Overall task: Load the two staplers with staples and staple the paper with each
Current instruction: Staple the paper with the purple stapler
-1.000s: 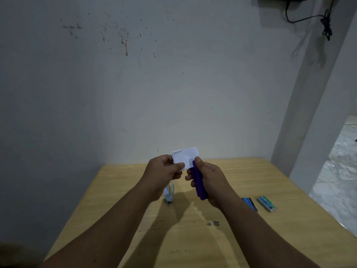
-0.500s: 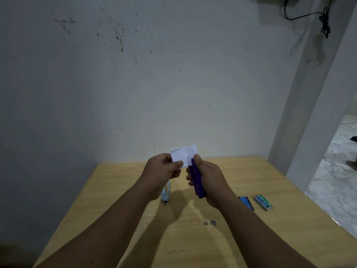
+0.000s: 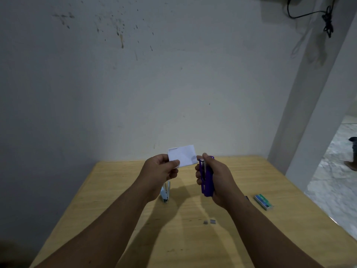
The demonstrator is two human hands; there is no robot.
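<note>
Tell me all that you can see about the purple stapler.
The purple stapler looks like plastic, with a silvery metal part showing at its upper end. The right hand holds it above the wooden table, fingers curled round its body, standing nearly upright with the metal end toward the paper. Its tip is beside the paper's right edge; I cannot tell whether they touch.

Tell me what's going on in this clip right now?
A person stands at a wooden table, pinching a small folded white paper in the left hand and gripping a purple stapler in the right hand. The stapler's tip sits just beside the paper's right edge, not visibly clamped on it. A second, silver-blue stapler lies on the table under the left wrist, with a green staple box and loose staple strips nearby.
</note>
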